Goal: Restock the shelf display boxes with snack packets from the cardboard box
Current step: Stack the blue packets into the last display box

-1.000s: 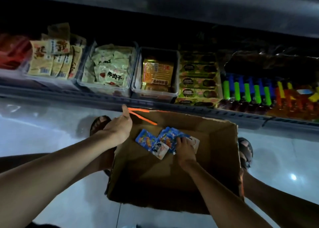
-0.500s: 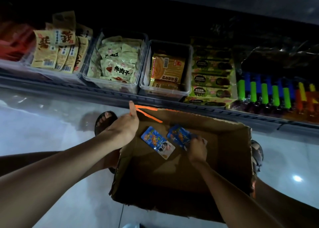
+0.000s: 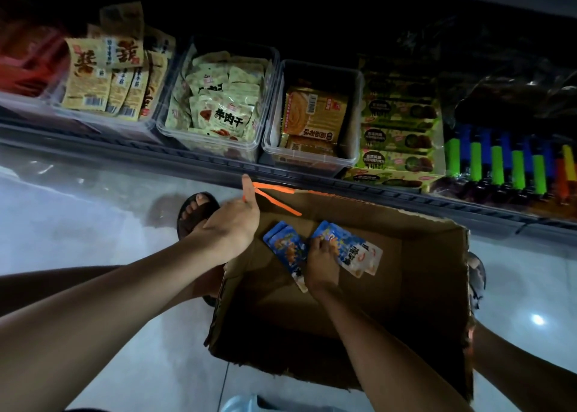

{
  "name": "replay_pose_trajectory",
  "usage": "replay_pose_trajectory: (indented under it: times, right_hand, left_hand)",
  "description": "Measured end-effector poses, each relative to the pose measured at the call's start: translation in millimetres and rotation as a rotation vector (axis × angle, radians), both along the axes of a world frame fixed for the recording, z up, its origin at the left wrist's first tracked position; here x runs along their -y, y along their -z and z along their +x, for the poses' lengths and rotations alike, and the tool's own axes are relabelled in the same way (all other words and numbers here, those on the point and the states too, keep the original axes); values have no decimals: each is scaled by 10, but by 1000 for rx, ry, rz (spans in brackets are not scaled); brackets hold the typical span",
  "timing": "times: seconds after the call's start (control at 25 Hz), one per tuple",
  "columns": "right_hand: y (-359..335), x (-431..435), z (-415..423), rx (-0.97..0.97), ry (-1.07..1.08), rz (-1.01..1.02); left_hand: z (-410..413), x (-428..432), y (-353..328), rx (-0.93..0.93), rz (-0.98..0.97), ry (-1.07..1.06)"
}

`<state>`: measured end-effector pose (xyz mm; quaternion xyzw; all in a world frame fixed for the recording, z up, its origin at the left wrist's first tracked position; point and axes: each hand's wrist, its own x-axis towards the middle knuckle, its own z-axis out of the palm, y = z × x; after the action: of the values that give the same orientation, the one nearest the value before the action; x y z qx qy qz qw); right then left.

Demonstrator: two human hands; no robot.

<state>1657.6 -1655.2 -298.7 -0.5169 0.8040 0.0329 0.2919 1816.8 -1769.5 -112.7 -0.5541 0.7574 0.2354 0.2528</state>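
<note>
While the left hand (image 3: 232, 224) grips the cardboard box (image 3: 421, 221) rim, the right hand (image 3: 321, 263), nearer, rests on the snack packets (image 3: 352, 249) on the box floor, fingers (image 3: 318, 243) apparently pinching them; their long axes slant rightward.

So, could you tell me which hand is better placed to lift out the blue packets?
The right hand: its fingers hold the blue snack packets inside the cardboard box; the left hand grips the box's rim.

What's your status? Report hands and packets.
Left hand grips cardboard box rim. Right hand grips blue snack packets inside it. Nothing in the way.
</note>
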Motion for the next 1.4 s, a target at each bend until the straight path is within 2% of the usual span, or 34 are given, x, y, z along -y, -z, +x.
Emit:
replay_pose_trajectory:
  times: [0.12, 0.24, 0.36, 0.48, 0.64, 0.76, 0.8, 0.88, 0.96, 1.04, 1.12, 1.2, 1.32, 1.4]
  right_hand:
    - [47, -23, 61, -55, -29, 7]
    - [53, 27, 40, -25, -23, 48]
    - [7, 61, -1, 123, -34, 75]
    - [-197, 47, -86, 306, 16, 103]
    - [-995, 49, -373, 545, 73, 183]
    - [-1781, 94, -717, 537, -36, 164]
    - [-2077, 98, -844, 518, -71, 146]
    - [-2681, 120, -1084, 478, -181, 97]
    - [-3306, 107, -1235, 483, -247, 27]
    - [-3825, 74, -1326, 492, -249, -49]
    - [-4183, 41, -1406, 462, -237, -112]
    - [-4405, 9, -1486, 483, -193, -160]
    - [-4550, 25, -1545, 549, -111, -223]
    - [-4562, 82, -1550, 579, -37, -301]
  left_hand:
    - [43, 6, 40, 2, 22, 10]
    - [18, 25, 3, 7, 53, 27]
    - [-33, 25, -83, -3, 106, -26]
    - [-35, 15, -88, -19, 80, -35]
    - [-66, -29, -189, 51, 64, -11]
    - [-94, 29, -388, 133, -48, 44]
    - [-154, 50, -518, 59, -97, 44]
    - [-358, 66, -878, -260, -125, 9]
    - [-613, -11, -1350, -625, 148, -175]
    - [-801, -104, -1820, -862, 499, -363]
    - [-896, -125, -2202, -975, 642, -475]
    - [-947, -125, -2466, -1011, 688, -449]
    - [-1019, -151, -2598, -1019, 657, -328]
    - [-1100, -149, -2555, -1077, 603, -382]
